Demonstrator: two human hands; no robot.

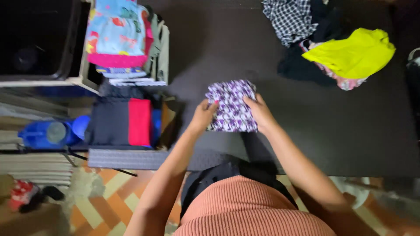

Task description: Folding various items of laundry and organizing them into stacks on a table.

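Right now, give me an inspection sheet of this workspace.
Surface: dark table, mostly bare in the middle.
Job's things: purple-and-white printed cloth, folded small, flat on the table.
Clutter: unfolded pile at far right, yellow garment on top, checked cloth beside it.
Grippers: left hand and right hand grip the cloth's two sides.
Cables: nothing seen.
Surroundings: folded stacks at left, blue jug, patterned floor.
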